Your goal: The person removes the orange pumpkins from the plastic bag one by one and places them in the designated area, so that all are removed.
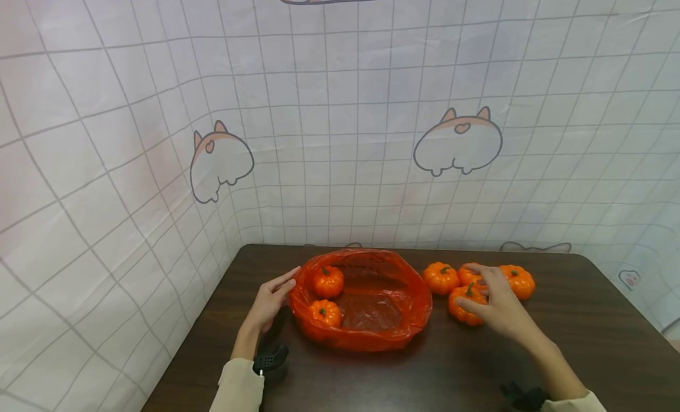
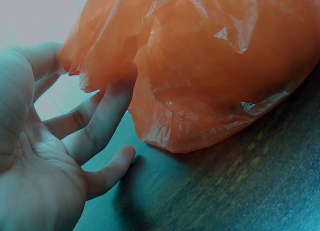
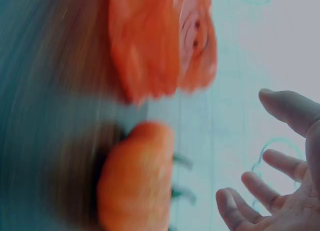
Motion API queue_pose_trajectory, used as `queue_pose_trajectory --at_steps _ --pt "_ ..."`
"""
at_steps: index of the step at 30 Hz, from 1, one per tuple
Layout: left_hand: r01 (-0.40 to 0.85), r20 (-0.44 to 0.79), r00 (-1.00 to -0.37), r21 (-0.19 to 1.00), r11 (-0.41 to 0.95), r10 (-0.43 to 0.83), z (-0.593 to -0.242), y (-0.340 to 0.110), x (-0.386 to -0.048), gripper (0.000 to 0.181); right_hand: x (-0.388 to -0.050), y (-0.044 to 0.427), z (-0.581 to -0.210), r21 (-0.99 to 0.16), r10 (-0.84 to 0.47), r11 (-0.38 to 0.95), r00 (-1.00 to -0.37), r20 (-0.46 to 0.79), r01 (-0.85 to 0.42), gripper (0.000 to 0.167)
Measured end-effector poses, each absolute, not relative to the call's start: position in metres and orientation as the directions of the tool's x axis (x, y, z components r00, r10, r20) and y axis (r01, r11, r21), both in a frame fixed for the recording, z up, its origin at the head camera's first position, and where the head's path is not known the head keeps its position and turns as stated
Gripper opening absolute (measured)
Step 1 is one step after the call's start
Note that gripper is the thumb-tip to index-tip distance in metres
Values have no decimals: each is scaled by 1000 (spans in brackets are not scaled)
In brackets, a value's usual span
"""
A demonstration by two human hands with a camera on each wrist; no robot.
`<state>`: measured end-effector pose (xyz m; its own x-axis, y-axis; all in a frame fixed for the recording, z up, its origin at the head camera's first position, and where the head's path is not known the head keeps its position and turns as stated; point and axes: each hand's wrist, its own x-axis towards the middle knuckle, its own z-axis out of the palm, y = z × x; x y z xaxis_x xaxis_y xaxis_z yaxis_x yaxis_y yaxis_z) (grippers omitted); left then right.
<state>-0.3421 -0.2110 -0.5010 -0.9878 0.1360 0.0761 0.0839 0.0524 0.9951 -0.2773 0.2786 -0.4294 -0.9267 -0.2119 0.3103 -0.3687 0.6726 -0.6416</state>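
A red plastic bag [image 1: 372, 341] stands wide open on the table, two small orange pumpkins [image 1: 327, 282] inside at its left. At the bag's left rim is my left hand [image 1: 267, 303]; in the left wrist view the fingers of this hand [image 2: 55, 136] are loosely bent against the bag [image 2: 200, 81], some behind the plastic. My right hand [image 1: 499, 303], fingers spread, hovers over several pumpkins [image 1: 466, 306] right of the bag and holds nothing. In the right wrist view the hand [image 3: 280, 191] is beside the blurred pumpkins [image 3: 137, 181].
The dark wooden table [image 1: 372, 382] reaches back to a white gridded cloth [image 1: 345, 134] with cartoon animals. The rightmost pumpkin [image 1: 517, 282] lies behind the right hand's fingers. Dark wrist devices [image 1: 272, 359] sit at both wrists.
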Motion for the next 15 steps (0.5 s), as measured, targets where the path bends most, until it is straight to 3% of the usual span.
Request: queue_pose_trajectory --at_steps 7,15 --pt "82 74 -989 995 56 127 -500 -210 -342 44 -278 227 -425 -673 -292 570 -882 370 -471 61" --pt "80 73 -990 996 46 123 -499 -210 -342 43 -287 168 -430 -724 -395 490 -864 312 -485 62"
